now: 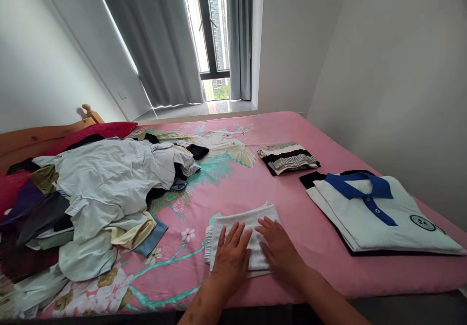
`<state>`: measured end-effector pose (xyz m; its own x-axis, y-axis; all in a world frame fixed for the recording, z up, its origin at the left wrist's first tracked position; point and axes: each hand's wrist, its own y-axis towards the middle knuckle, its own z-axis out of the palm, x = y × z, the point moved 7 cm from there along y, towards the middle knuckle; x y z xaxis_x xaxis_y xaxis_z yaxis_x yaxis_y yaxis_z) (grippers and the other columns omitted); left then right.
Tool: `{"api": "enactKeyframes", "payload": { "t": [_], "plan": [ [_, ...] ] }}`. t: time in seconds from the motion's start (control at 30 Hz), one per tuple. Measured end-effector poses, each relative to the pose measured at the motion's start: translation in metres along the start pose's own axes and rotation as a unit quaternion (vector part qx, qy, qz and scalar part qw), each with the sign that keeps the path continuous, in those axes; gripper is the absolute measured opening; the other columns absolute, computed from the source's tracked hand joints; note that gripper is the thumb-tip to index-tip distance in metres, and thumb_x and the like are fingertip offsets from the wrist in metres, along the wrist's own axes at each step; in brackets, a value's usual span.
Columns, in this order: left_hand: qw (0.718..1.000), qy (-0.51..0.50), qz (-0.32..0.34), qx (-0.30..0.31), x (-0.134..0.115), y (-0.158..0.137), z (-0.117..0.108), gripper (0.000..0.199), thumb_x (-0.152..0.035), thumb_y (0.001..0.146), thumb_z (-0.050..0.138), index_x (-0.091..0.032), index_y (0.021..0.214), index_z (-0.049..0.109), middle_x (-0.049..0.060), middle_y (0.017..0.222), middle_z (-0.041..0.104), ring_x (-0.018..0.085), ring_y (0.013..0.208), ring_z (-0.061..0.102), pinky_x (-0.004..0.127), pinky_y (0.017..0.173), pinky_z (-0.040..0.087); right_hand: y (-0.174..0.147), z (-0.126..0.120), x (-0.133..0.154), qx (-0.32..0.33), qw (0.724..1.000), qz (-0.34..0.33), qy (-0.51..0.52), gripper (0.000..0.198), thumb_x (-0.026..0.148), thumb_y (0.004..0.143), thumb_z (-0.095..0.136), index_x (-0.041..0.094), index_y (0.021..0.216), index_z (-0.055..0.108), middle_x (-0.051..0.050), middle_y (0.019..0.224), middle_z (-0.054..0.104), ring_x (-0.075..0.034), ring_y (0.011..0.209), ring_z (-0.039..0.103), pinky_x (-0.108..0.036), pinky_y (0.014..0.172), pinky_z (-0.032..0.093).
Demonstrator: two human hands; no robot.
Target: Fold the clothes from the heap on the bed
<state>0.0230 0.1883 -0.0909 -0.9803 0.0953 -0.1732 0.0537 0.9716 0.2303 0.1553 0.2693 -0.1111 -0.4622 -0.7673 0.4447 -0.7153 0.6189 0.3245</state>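
Note:
A light grey folded garment lies on the bed near its front edge, with a ribbed band along its left side. My left hand rests flat on its left half, fingers stretched out. On the right half lies my right hand, its fingers also extended and pressing on the cloth. Neither hand grips the fabric. Parts of the garment's front are hidden beneath my hands.
A heap of loose clothes covers the bed's left side. Folded striped garments lie at the back right, and a stack with a white polo shirt at the right. The pink bedsheet shows between them.

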Motion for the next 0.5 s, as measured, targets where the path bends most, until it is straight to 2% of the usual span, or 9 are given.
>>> {"api": "enactKeyframes", "payload": {
  "t": [0.07, 0.1, 0.17, 0.23, 0.3, 0.37, 0.43, 0.5],
  "plan": [
    [0.997, -0.002, -0.059, 0.045, 0.014, -0.007, 0.02, 0.06, -0.031, 0.082, 0.054, -0.028, 0.139, 0.035, 0.008, 0.15, 0.03, 0.031, 0.138, 0.023, 0.063, 0.109, 0.016, -0.008, 0.025, -0.012, 0.072, 0.997, 0.021, -0.036, 0.045, 0.036, 0.089, 0.043, 0.028, 0.133, 0.043, -0.005, 0.146, 0.033, -0.027, 0.137, 0.023, -0.059, 0.109, 0.018],
    [0.995, -0.007, -0.088, 0.055, 0.025, -0.016, 0.028, 0.067, -0.038, 0.078, 0.058, -0.029, 0.139, 0.034, 0.009, 0.151, 0.027, 0.034, 0.138, 0.021, 0.065, 0.108, 0.013, -0.015, 0.03, -0.024, 0.085, 0.994, 0.046, -0.042, 0.051, 0.043, 0.087, 0.044, 0.028, 0.136, 0.04, -0.005, 0.148, 0.029, -0.029, 0.137, 0.021, -0.06, 0.109, 0.016],
    [0.988, -0.028, -0.144, 0.046, 0.049, -0.041, 0.039, 0.077, -0.046, 0.073, 0.062, -0.027, 0.141, 0.031, 0.011, 0.153, 0.021, 0.034, 0.139, 0.017, 0.062, 0.109, 0.014, -0.032, 0.027, -0.049, 0.059, 0.99, 0.122, -0.03, 0.062, 0.052, 0.084, 0.046, 0.023, 0.138, 0.036, -0.008, 0.149, 0.027, -0.029, 0.137, 0.023, -0.056, 0.11, 0.019],
    [0.974, -0.067, -0.214, 0.008, 0.074, -0.064, 0.041, 0.08, -0.049, 0.074, 0.059, -0.02, 0.142, 0.029, 0.014, 0.152, 0.02, 0.032, 0.139, 0.018, 0.054, 0.111, 0.02, -0.047, 0.016, -0.073, 0.014, 0.977, 0.21, 0.025, 0.066, 0.052, 0.082, 0.047, 0.017, 0.137, 0.036, -0.012, 0.144, 0.035, -0.027, 0.132, 0.031, -0.048, 0.109, 0.026],
    [0.948, -0.128, -0.291, -0.024, 0.094, -0.079, 0.041, 0.08, -0.052, 0.075, 0.054, -0.011, 0.139, 0.032, 0.019, 0.147, 0.031, 0.03, 0.136, 0.028, 0.047, 0.11, 0.026, -0.055, 0.011, -0.091, -0.005, 0.946, 0.298, 0.129, 0.063, 0.049, 0.082, 0.046, 0.015, 0.134, 0.038, -0.014, 0.133, 0.047, -0.025, 0.122, 0.045, -0.041, 0.103, 0.036],
    [0.911, -0.206, -0.355, -0.033, 0.109, -0.083, 0.041, 0.078, -0.054, 0.074, 0.052, -0.007, 0.135, 0.036, 0.02, 0.137, 0.045, 0.029, 0.128, 0.041, 0.044, 0.107, 0.031, -0.055, 0.016, -0.101, 0.02, 0.899, 0.361, 0.246, 0.06, 0.046, 0.079, 0.048, 0.014, 0.13, 0.04, -0.013, 0.121, 0.057, -0.024, 0.11, 0.055, -0.037, 0.095, 0.043],
    [0.87, -0.28, -0.405, -0.018, 0.119, -0.077, 0.043, 0.078, -0.055, 0.068, 0.058, -0.007, 0.128, 0.042, 0.02, 0.128, 0.053, 0.03, 0.12, 0.049, 0.042, 0.103, 0.036, -0.048, 0.025, -0.105, 0.06, 0.86, 0.391, 0.323, 0.055, 0.043, 0.074, 0.054, 0.014, 0.121, 0.048, -0.012, 0.111, 0.062, -0.024, 0.101, 0.06, -0.034, 0.088, 0.046],
    [0.835, -0.333, -0.438, 0.009, 0.125, -0.067, 0.044, 0.074, -0.052, 0.061, 0.065, -0.007, 0.118, 0.051, 0.019, 0.118, 0.06, 0.032, 0.112, 0.056, 0.041, 0.096, 0.041, -0.036, 0.032, -0.107, 0.087, 0.844, 0.393, 0.354, 0.047, 0.04, 0.069, 0.06, 0.013, 0.107, 0.057, -0.012, 0.105, 0.065, -0.025, 0.096, 0.062, -0.034, 0.084, 0.047]
  ]
}}
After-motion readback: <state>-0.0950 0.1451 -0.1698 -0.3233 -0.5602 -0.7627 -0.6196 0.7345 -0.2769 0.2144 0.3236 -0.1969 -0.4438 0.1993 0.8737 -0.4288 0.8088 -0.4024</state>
